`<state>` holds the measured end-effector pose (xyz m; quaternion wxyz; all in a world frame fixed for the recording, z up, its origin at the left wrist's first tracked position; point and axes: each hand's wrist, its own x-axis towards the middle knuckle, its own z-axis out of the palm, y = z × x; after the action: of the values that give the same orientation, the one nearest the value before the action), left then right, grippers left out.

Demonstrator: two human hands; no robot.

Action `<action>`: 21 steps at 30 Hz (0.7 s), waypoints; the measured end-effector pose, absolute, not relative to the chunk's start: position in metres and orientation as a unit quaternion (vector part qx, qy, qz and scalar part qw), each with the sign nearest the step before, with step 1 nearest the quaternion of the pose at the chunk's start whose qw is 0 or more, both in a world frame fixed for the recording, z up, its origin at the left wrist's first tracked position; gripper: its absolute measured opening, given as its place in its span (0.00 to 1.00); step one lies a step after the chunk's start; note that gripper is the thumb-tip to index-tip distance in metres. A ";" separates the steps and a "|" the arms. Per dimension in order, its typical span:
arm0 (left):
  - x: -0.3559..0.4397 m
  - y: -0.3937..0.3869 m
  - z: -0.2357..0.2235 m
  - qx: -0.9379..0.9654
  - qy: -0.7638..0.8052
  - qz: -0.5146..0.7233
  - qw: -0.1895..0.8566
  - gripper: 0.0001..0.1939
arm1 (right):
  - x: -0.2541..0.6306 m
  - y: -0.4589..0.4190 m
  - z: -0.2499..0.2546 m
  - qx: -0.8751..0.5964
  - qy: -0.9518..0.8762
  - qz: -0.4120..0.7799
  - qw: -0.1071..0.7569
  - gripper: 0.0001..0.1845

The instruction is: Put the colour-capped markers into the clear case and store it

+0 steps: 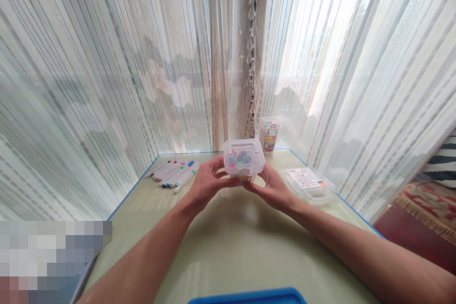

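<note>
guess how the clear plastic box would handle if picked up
The clear plastic box is probably light for its size, as the left hand and right hand cradle it in their fingers. Its smooth walls may feel slippery. The coloured round pieces inside might shift if tilted.

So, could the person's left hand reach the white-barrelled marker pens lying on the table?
Probably yes: the left hand sits near the white-barrelled marker pens, and the way looks free, though it must first release the clear plastic box.

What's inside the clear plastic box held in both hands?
Through the lid of the clear plastic box, round pink, teal and blue-purple pieces show. Whatever lies beneath them is hidden.
</note>
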<state>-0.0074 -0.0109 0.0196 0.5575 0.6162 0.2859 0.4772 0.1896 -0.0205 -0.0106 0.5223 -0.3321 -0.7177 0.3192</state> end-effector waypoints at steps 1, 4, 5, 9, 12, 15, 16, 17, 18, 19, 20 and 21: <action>-0.007 -0.011 0.020 0.618 0.287 0.477 0.556 0.26 | 0.190 -0.021 -0.011 -0.334 -0.718 0.316 0.522 0.25; -0.007 -0.011 0.020 0.620 0.287 0.482 0.548 0.26 | 0.190 -0.021 -0.012 -0.342 -0.719 0.309 0.521 0.24; -0.007 -0.011 0.020 0.621 0.287 0.484 0.546 0.26 | 0.190 -0.021 -0.012 -0.344 -0.719 0.308 0.520 0.24; -0.008 -0.010 0.019 0.631 0.281 0.479 0.542 0.28 | 0.190 -0.021 -0.013 -0.342 -0.722 0.298 0.523 0.23; -0.008 -0.008 0.019 0.637 0.274 0.483 0.534 0.27 | 0.190 -0.021 -0.013 -0.330 -0.723 0.299 0.528 0.22; -0.008 -0.006 0.019 0.634 0.261 0.487 0.541 0.26 | 0.190 -0.022 -0.012 -0.337 -0.714 0.324 0.522 0.23; -0.008 -0.006 0.019 0.632 0.259 0.485 0.547 0.27 | 0.189 -0.022 -0.011 -0.343 -0.706 0.338 0.519 0.23; -0.008 -0.005 0.018 0.630 0.258 0.481 0.552 0.27 | 0.189 -0.023 -0.010 -0.350 -0.695 0.355 0.518 0.24; -0.008 -0.005 0.018 0.629 0.260 0.477 0.557 0.27 | 0.188 -0.024 -0.009 -0.355 -0.682 0.375 0.517 0.24; -0.008 -0.005 0.017 0.627 0.265 0.471 0.560 0.28 | 0.187 -0.025 -0.008 -0.357 -0.668 0.397 0.518 0.24; -0.009 -0.005 0.016 0.627 0.273 0.463 0.564 0.29 | 0.186 -0.027 -0.006 -0.357 -0.653 0.421 0.519 0.24; -0.009 -0.004 0.015 0.626 0.280 0.454 0.569 0.29 | 0.185 -0.028 -0.004 -0.357 -0.636 0.444 0.521 0.24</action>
<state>-0.0088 -0.0043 0.0147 0.5693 0.6258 0.2800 0.4538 0.1851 -0.0276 -0.0045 0.5208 -0.3567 -0.6359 0.4441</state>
